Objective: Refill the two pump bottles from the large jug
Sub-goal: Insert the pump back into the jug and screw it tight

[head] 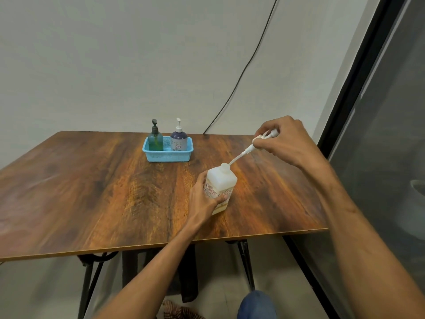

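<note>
While upright, jug [222,180] in left grip [203,201]

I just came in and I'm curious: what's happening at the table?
A person's left hand grips a white jug on the wooden table. The right hand holds its white pump lifted at a slant, tube reaching the jug's mouth. The green pump bottle and purple pump bottle stand in a blue basket, pumps on.

Left grip [203,200] clasps low; right grip [285,140] pinches, raised.
</note>
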Available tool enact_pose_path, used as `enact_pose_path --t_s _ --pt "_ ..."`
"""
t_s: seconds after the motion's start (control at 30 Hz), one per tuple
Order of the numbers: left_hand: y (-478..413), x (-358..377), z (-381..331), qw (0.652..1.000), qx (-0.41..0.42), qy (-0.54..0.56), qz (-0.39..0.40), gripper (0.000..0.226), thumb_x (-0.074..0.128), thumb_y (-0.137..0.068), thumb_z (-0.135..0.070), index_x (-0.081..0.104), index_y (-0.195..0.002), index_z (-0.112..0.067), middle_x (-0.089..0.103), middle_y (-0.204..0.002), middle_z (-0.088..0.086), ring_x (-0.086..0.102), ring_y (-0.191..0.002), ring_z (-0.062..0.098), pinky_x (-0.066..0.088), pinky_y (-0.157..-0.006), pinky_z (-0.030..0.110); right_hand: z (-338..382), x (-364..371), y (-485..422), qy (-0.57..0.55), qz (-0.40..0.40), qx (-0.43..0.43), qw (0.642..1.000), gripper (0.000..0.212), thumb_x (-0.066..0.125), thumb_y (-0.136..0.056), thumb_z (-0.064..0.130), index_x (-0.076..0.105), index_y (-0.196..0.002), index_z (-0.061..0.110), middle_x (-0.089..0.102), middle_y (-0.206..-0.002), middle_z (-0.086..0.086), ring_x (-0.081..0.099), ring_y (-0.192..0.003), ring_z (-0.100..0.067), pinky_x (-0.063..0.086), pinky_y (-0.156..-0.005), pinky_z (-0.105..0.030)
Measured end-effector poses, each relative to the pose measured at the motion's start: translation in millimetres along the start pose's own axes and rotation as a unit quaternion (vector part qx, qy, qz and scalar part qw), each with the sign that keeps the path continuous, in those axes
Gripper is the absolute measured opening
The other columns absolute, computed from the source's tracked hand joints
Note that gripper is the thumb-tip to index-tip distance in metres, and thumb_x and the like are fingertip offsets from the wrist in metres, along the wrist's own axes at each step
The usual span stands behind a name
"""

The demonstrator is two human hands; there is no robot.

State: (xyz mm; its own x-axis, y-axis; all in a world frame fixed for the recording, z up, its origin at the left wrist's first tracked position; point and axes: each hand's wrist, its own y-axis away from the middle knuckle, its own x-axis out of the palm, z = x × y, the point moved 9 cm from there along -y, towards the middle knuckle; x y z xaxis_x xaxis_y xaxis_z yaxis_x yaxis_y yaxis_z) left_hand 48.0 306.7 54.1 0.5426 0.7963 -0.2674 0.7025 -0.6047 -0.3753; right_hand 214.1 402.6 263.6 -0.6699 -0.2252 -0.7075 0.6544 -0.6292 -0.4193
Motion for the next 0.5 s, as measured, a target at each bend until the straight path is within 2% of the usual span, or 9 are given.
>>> enact_pose_path --t_s 0.1,0.2,0.3,0.37,0.43,0.5 --pt "1.8 -0.7 -1.0 1.0 0.003 0.0 -0.001 0.08 0.087 -0.068 -0.019 0.046 -0.136 -0.02 0.054 -0.132 -0.007 0.047 -0.117 0.003 0.037 -0.081 0.004 7.8 19.1 -7.4 0.025 0.043 -0.017 0.999 0.01 0.075 -0.073 0.023 0.077 -0.082 0.024 0.068 -0.082 0.001 0.059 -0.078 -0.014 0.048 -0.061 -0.029" --pt "2.0 -0.7 0.5 1.0 0.005 0.0 0.001 0.08 0.087 -0.068 -0.019 0.046 -0.136 -0.019 0.054 -0.132 -0.007 0.047 -0.117 0.003 0.038 -0.082 0.005 13.2 37.4 -15.9 0.066 0.07 -0.025 0.995 0.019 0.078 -0.071 0.021 0.077 -0.09 0.019 0.068 -0.087 0.0 0.06 -0.077 -0.014 0.053 -0.066 -0.037" --pt "1.7 -1.4 -0.7 1.0 0.009 -0.005 -0.002 0.08 0.088 -0.068 -0.02 0.046 -0.136 -0.019 0.055 -0.131 -0.006 0.048 -0.116 0.004 0.039 -0.081 0.007 18.2 58.0 -23.2 0.083 0.096 -0.038 0.991 0.027 0.08 -0.069 0.016 0.074 -0.096 0.011 0.068 -0.091 -0.007 0.062 -0.081 -0.023 0.055 -0.068 -0.04" --pt "1.3 -0.7 0.0 1.0 0.01 -0.005 -0.001 0.08 0.088 -0.068 -0.02 0.045 -0.136 -0.02 0.055 -0.131 -0.006 0.048 -0.116 0.004 0.04 -0.082 0.008 19.9 69.2 -25.9 0.086 0.111 -0.044 0.989 0.028 0.082 -0.068 0.012 0.069 -0.091 0.001 0.069 -0.088 -0.012 0.062 -0.074 -0.024 0.053 -0.061 -0.033" --pt "1.6 -1.1 1.1 1.0 0.007 -0.004 -0.002 0.08 0.087 -0.068 -0.021 0.045 -0.136 -0.019 0.055 -0.131 -0.006 0.048 -0.116 0.005 0.041 -0.085 0.011 21.1 77.0 -26.1 0.089 0.125 -0.045 0.987 0.029 0.082 -0.068 0.01 0.063 -0.083 -0.005 0.068 -0.082 -0.009 0.054 -0.062 -0.015 0.036 -0.043 -0.01" --pt "1.6 -1.5 2.4 1.0 0.008 -0.004 -0.005 0.081 0.087 -0.068 -0.022 0.045 -0.137 -0.02 0.054 -0.132 -0.006 0.049 -0.117 0.006 0.043 -0.091 0.018 20.4 83.4 -26.0 0.097 0.137 -0.041 0.985 0.024 0.082 -0.069 0.01 0.063 -0.079 -0.001 0.066 -0.077 -0.004 0.051 -0.059 -0.009 0.032 -0.039 -0.008"
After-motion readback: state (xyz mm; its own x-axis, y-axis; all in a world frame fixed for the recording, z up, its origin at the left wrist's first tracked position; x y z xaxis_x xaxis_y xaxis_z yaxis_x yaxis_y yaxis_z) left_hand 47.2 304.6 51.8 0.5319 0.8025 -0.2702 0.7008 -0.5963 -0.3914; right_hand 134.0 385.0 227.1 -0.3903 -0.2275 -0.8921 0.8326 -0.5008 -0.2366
